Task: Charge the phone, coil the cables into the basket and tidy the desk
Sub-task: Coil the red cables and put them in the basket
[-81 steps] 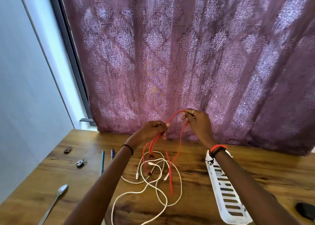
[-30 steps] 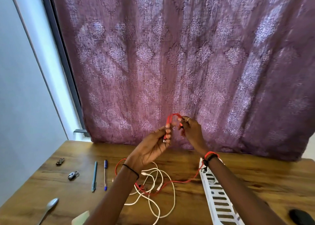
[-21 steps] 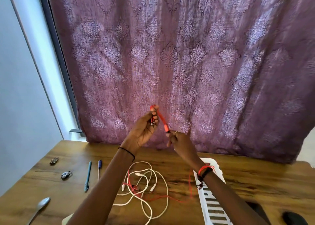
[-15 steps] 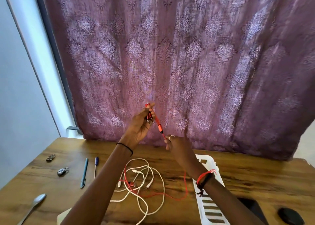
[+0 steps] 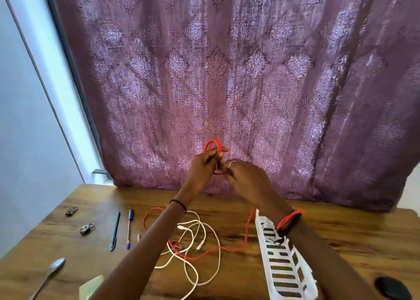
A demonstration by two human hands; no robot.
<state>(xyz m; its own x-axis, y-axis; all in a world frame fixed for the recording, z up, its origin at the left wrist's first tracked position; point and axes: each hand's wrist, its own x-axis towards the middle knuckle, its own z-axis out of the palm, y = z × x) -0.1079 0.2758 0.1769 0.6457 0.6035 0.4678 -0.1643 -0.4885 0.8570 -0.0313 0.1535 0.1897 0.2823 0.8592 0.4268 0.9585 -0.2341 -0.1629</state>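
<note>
Above the desk (image 5: 341,243) edge, left hand (image 5: 202,170) and right hand (image 5: 245,179) pinch red cable (image 5: 213,145) (fingers curled).

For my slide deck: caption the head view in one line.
Left hand and right hand coil the red cable above a desk, white cable and basket.

A single wide-angle view looks from the person's head, forward and slightly down. The purple curtain (image 5: 250,84) fills most of the upper frame, the wooden desk (image 5: 341,243) the lower strip, close below. Both forearms (image 5: 141,254) run from the bottom edge toward the centre
</note>
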